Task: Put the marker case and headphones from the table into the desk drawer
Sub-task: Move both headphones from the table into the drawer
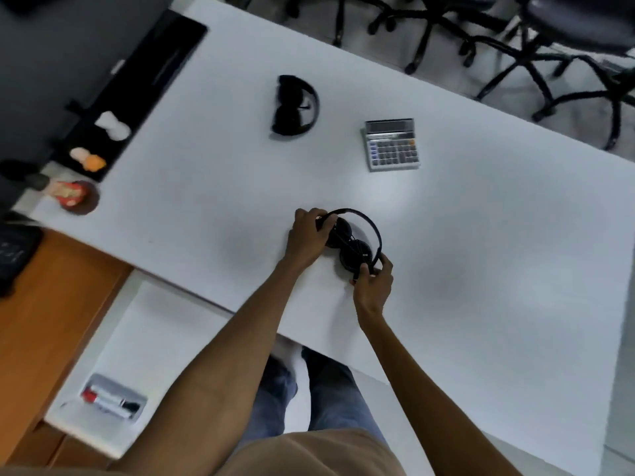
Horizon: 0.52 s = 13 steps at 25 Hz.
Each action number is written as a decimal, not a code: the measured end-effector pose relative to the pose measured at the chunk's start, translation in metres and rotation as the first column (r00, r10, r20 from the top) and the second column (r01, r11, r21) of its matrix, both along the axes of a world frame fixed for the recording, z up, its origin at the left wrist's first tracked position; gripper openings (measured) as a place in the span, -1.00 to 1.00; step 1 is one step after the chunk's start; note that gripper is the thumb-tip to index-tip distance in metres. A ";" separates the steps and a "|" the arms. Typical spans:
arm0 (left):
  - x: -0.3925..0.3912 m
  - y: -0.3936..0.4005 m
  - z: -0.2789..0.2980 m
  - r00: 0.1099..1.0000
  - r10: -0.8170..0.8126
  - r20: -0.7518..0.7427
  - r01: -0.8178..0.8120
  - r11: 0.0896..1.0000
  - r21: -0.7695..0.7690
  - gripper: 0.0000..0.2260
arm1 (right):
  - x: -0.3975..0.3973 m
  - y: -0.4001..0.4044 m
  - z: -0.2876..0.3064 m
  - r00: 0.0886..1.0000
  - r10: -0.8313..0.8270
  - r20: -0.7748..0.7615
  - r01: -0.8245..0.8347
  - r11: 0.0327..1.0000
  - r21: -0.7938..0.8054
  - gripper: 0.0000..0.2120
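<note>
Black headphones (355,240) lie on the white table (481,252) near its front edge. My left hand (307,235) grips the left ear cup and the end of the headband. My right hand (372,285) pinches the other end of the headband below the right ear cup. The white desk drawer (147,324) is pulled open at the lower left. Inside it, near its front, lies the grey marker case (115,396) with red and black markers showing through.
Black sunglasses (295,106) and a grey calculator (391,144) lie farther back on the table. A black organiser tray (137,87) with small objects and a small red figure (72,194) sit at the left edge. Office chair bases (515,53) stand behind the table.
</note>
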State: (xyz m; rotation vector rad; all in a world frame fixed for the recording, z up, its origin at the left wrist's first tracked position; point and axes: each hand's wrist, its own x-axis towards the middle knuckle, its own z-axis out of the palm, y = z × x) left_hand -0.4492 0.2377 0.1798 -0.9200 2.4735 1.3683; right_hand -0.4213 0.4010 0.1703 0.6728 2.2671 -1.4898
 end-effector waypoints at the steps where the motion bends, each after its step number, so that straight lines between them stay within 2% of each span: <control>1: 0.024 -0.023 -0.002 0.991 0.128 -0.032 -0.128 0.992 -0.017 -0.61 | 0.009 -0.018 0.000 0.992 0.123 -0.020 -0.123 0.992 -0.005 -0.56; 3: 0.092 -0.072 -0.005 0.924 0.379 -0.053 -0.381 0.924 -0.027 -0.65 | 0.038 -0.066 0.002 0.924 0.379 -0.059 -0.380 0.925 -0.007 -0.58; 5: 0.134 -0.084 -0.006 0.831 0.552 -0.069 -0.553 0.833 0.008 -0.64 | 0.050 -0.082 -0.005 0.853 0.508 -0.116 -0.509 0.860 0.028 -0.64; 7: 0.206 -0.103 -0.009 0.625 0.777 -0.068 -0.776 0.629 0.047 -0.56 | 0.087 -0.116 -0.013 0.719 0.680 -0.144 -0.683 0.730 0.037 -0.71; 10: 0.314 -0.112 -0.025 0.291 0.957 -0.025 -0.953 0.292 0.078 -0.43 | 0.145 -0.164 -0.021 0.445 0.879 -0.170 -0.884 0.462 0.070 -0.78; 11: 0.346 -0.106 -0.033 0.206 0.978 -0.018 -0.974 0.207 0.091 -0.40 | 0.164 -0.176 -0.027 0.351 0.921 -0.171 -0.928 0.366 0.064 -0.81; 13: 0.395 -0.093 -0.044 0.097 0.994 0.046 -0.990 0.091 0.108 -0.42 | 0.194 -0.193 -0.043 0.196 0.970 -0.146 -0.976 0.208 0.068 -0.81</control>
